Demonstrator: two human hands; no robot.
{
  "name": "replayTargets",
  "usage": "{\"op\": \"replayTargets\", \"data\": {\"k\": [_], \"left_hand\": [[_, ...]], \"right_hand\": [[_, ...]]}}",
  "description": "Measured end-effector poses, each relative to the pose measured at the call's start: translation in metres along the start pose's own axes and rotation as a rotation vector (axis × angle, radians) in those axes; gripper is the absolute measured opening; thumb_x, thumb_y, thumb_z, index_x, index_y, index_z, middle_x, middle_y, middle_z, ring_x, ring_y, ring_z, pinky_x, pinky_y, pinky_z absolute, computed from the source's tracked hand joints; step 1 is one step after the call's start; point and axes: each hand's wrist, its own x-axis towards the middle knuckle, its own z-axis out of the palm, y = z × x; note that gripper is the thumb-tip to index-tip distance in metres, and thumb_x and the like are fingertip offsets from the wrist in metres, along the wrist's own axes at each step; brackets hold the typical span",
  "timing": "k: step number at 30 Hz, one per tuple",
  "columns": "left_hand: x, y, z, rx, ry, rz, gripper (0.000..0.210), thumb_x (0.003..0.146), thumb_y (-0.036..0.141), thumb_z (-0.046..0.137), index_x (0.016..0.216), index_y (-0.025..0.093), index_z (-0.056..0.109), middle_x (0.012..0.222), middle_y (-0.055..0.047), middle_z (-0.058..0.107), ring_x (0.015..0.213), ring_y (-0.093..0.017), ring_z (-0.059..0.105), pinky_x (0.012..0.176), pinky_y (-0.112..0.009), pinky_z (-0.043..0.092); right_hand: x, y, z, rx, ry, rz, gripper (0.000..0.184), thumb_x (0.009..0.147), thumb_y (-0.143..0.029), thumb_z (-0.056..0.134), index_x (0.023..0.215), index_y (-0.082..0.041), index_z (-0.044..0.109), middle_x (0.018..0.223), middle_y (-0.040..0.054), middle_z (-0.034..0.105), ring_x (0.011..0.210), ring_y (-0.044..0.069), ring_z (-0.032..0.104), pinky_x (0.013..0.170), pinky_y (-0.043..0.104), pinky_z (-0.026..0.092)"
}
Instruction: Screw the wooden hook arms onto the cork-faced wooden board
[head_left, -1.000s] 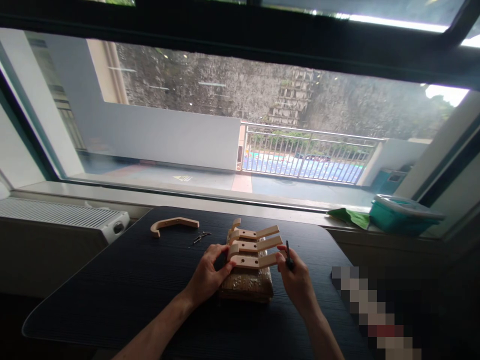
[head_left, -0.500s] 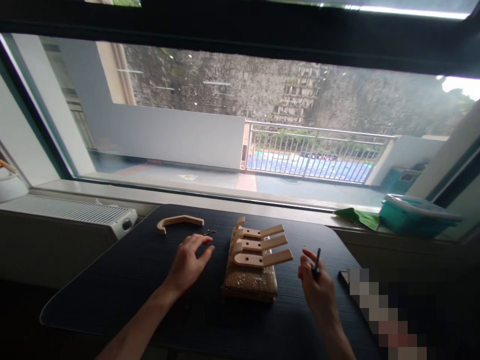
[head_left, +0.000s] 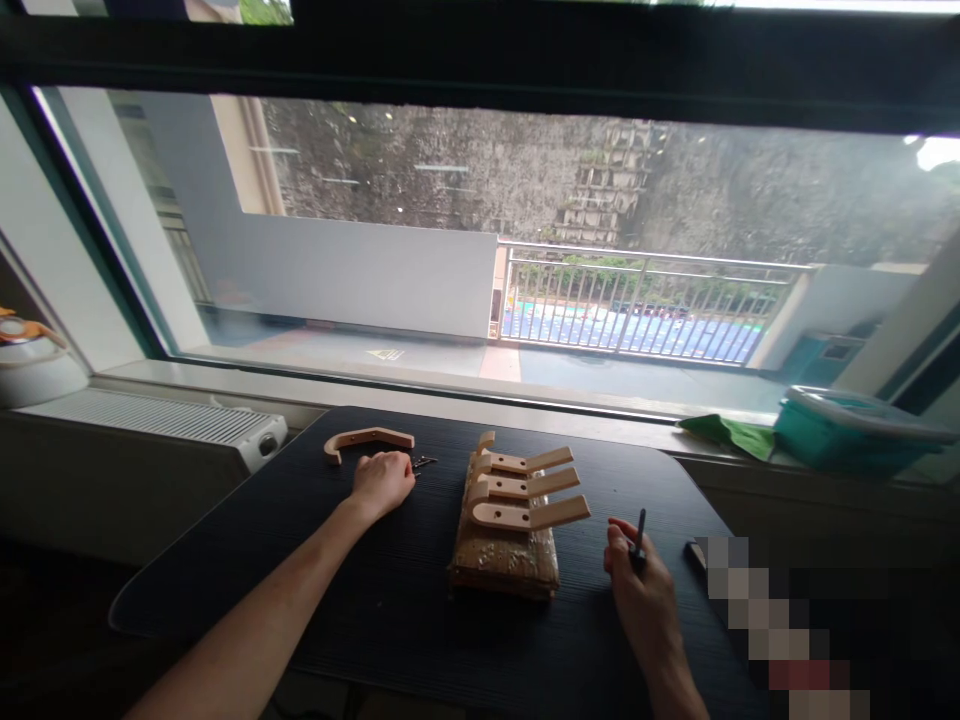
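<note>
- The left hand (head_left: 382,482) is now hovering over or touching the small screws (head_left: 426,461), left of centre; a second ago it was gripping the front hook.
- The right hand (head_left: 643,590) is sitting right of centre, clear of the hooks it was touching, its fingers closing round a black tool (head_left: 641,528).
- Both hands are working well apart, either side of the block (head_left: 504,570).
- Three wooden hooks (head_left: 553,484) are lying across that block at centre; a loose hook (head_left: 373,435) is resting just beyond the left hand.
- The left fingertips are hiding, so I cannot tell whether they're pinching a screw.
- The tool's lower end is disappearing into the grip.
- A pixelated patch (head_left: 765,612) is masking the lower right.
</note>
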Motion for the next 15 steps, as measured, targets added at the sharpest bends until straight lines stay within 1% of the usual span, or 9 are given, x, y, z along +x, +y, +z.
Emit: {"op": "replayTargets", "data": {"k": [3, 5, 6, 7, 8, 9, 10, 13, 15], "left_hand": [[-0.017, -0.002, -0.013, -0.058, 0.032, 0.017, 0.012, 0.071, 0.023, 0.054, 0.065, 0.018, 0.062, 0.074, -0.006, 0.066, 0.084, -0.023, 0.06, 0.08, -0.037, 0.041], [-0.039, 0.002, -0.023, -0.131, 0.078, 0.035, 0.015, 0.077, 0.026, 0.049, 0.076, 0.019, 0.063, 0.082, -0.004, 0.066, 0.086, -0.019, 0.059, 0.081, -0.032, 0.042], [-0.052, 0.007, -0.028, -0.216, 0.112, 0.046, 0.02, 0.08, 0.031, 0.046, 0.083, 0.02, 0.062, 0.086, -0.003, 0.066, 0.086, -0.016, 0.059, 0.081, -0.029, 0.043], [-0.066, 0.014, -0.032, -0.485, 0.156, 0.04, 0.023, 0.079, 0.035, 0.049, 0.088, 0.019, 0.062, 0.087, -0.003, 0.065, 0.084, -0.016, 0.06, 0.079, -0.028, 0.045], [-0.08, 0.024, -0.035, -0.756, 0.16, 0.022, 0.029, 0.077, 0.039, 0.053, 0.097, 0.019, 0.061, 0.086, -0.003, 0.065, 0.082, -0.016, 0.06, 0.077, -0.028, 0.047], [-0.093, 0.035, -0.037, -0.99, 0.109, 0.001, 0.038, 0.074, 0.04, 0.057, 0.106, 0.02, 0.059, 0.084, -0.002, 0.064, 0.08, -0.015, 0.061, 0.074, -0.028, 0.048], [-0.104, 0.047, -0.038, -1.189, 0.016, -0.024, 0.043, 0.072, 0.039, 0.06, 0.111, 0.02, 0.057, 0.083, -0.001, 0.064, 0.079, -0.015, 0.061, 0.075, -0.028, 0.049], [-0.126, 0.081, -0.035, -1.676, -0.292, -0.168, 0.041, 0.067, 0.031, 0.068, 0.105, 0.016, 0.062, 0.077, -0.001, 0.065, 0.071, -0.011, 0.061, 0.076, -0.025, 0.05], [-0.131, 0.096, -0.031, -1.876, -0.401, -0.271, 0.035, 0.065, 0.023, 0.071, 0.099, 0.015, 0.064, 0.072, -0.001, 0.065, 0.068, -0.009, 0.061, 0.072, -0.022, 0.051]], "right_hand": [[-0.001, -0.001, -0.005, -0.002, 0.08, -0.009, 0.05, 0.076, -0.058, 0.046, 0.096, -0.015, 0.06, 0.06, -0.0007, 0.056, 0.057, 0.015, 0.052, 0.055, 0.027, 0.042], [-0.006, -0.006, -0.007, 0.033, 0.136, -0.002, 0.048, 0.075, -0.056, 0.049, 0.096, -0.015, 0.06, 0.063, 0.0004, 0.058, 0.057, 0.015, 0.053, 0.054, 0.027, 0.042], [-0.011, -0.01, -0.008, 0.063, 0.139, -0.001, 0.047, 0.074, -0.055, 0.051, 0.096, -0.015, 0.06, 0.064, 0.0008, 0.059, 0.056, 0.014, 0.053, 0.052, 0.026, 0.042], [-0.018, -0.017, -0.007, 0.101, 0.112, -0.003, 0.045, 0.074, -0.053, 0.052, 0.097, -0.015, 0.06, 0.065, 0.001, 0.059, 0.055, 0.014, 0.053, 0.051, 0.026, 0.042], [-0.026, -0.024, -0.005, 0.134, 0.062, -0.014, 0.043, 0.074, -0.052, 0.054, 0.096, -0.016, 0.06, 0.065, 0.001, 0.06, 0.054, 0.014, 0.053, 0.05, 0.025, 0.043], [-0.035, -0.032, -0.001, 0.162, -0.002, -0.029, 0.04, 0.073, -0.051, 0.056, 0.092, -0.016, 0.061, 0.064, 0.0009, 0.06, 0.053, 0.014, 0.053, 0.05, 0.025, 0.043], [-0.045, -0.041, 0.004, 0.191, -0.08, -0.048, 0.036, 0.072, -0.049, 0.058, 0.088, -0.016, 0.061, 0.065, 0.0015, 0.061, 0.055, 0.014, 0.054, 0.05, 0.025, 0.044], [-0.071, -0.061, 0.02, 0.259, -0.218, -0.143, 0.027, 0.07, -0.041, 0.063, 0.083, -0.018, 0.061, 0.066, 0.001, 0.062, 0.057, 0.013, 0.055, 0.053, 0.023, 0.046], [-0.081, -0.067, 0.028, 0.264, -0.248, -0.23, 0.024, 0.072, -0.036, 0.063, 0.088, -0.019, 0.06, 0.067, -0.0008, 0.061, 0.054, 0.01, 0.054, 0.052, 0.021, 0.046]]}}
